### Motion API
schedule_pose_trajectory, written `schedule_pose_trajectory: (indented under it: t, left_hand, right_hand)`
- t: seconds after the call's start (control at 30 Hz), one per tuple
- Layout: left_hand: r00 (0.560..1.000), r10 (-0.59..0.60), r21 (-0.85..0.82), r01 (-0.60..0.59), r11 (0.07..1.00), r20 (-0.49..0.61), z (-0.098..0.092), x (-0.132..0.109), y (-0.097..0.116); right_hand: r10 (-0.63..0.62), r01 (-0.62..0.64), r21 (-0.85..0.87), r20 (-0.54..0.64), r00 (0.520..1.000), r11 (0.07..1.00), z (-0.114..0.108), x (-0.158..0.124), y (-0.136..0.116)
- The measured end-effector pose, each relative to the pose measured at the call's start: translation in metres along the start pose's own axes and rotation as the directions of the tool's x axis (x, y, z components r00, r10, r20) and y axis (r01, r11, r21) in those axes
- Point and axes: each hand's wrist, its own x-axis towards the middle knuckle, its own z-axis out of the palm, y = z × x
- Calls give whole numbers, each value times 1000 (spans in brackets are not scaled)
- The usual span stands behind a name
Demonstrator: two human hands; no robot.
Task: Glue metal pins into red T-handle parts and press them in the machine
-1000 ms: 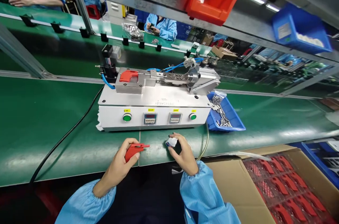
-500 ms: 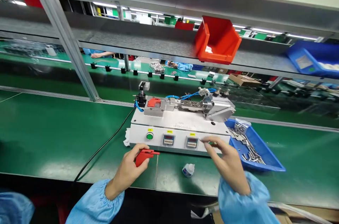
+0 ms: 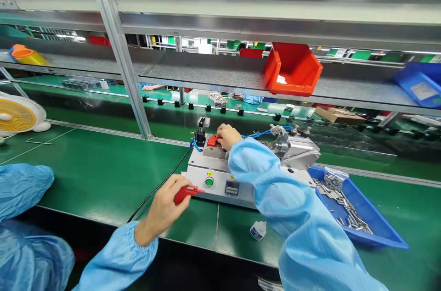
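Note:
My left hand (image 3: 168,199) is closed around a red pistol-shaped plastic part (image 3: 182,193), held above the bench in front of the machine. Its thin end points right. My right hand (image 3: 228,136) reaches to the metal fixture block (image 3: 214,151) on top of the white bench machine (image 3: 198,172). Its fingers are closed on the right end of a second red plastic part (image 3: 212,141) seated in that block; the fingertips are partly hidden. A green button (image 3: 209,181) and a counter display (image 3: 232,188) show on the machine's front. My right sleeve covers the rest of that front.
A small white bottle (image 3: 258,230) stands near the bench edge. A blue tray (image 3: 386,231) of metal pins sits right of the machine. A black cable (image 3: 155,191) runs left. Overhead, a shelf holds a red bin (image 3: 299,84). Another person's blue sleeve (image 3: 24,185) is at left.
My right hand has moved from the machine's front up and left to the red part in the fixture. My left hand keeps its red part. The view has shifted.

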Motion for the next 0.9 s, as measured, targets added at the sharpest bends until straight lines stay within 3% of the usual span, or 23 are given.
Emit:
schedule_pose_trajectory:
  t: [0.1, 0.17, 0.27, 0.33, 0.47, 0.6, 0.7, 0.8, 0.9]
  left_hand:
    - [994, 74, 71, -68, 995, -81, 1, 38, -10]
    - [992, 106, 102, -98, 990, -73, 8, 72, -13]
    - [996, 32, 221, -50, 974, 83, 25, 125, -8]
    - [967, -76, 353, -15, 936, 242, 38, 155, -1]
    - [911, -175, 459, -18, 888, 374, 64, 190, 10]
    - [905, -170, 464, -34, 885, 390, 80, 194, 8]
    - [914, -124, 442, -65, 894, 386, 79, 182, 5]
    - [923, -70, 398, -94, 913, 377, 66, 150, -4]
    - [956, 45, 299, -135, 945, 290, 49, 103, -19]
  right_hand:
    - [23, -16, 60, -126, 992, 998, -21, -8, 12]
    - [33, -8, 132, -190, 981, 991, -35, -24, 26]
    - [2, 19, 146, -143, 990, 989, -46, -65, 48]
    - [1, 6, 88, -84, 996, 996, -44, -95, 62]
    - [78, -80, -14, -88, 993, 997, -29, -144, 82]
    - [113, -111, 22, -145, 983, 994, -15, -167, 91]
    - [96, -85, 65, -195, 976, 994, -13, -175, 92]
    - [84, -62, 81, -301, 950, 995, -19, -191, 90]
    - [147, -127, 76, -492, 858, 989, -24, -222, 92]
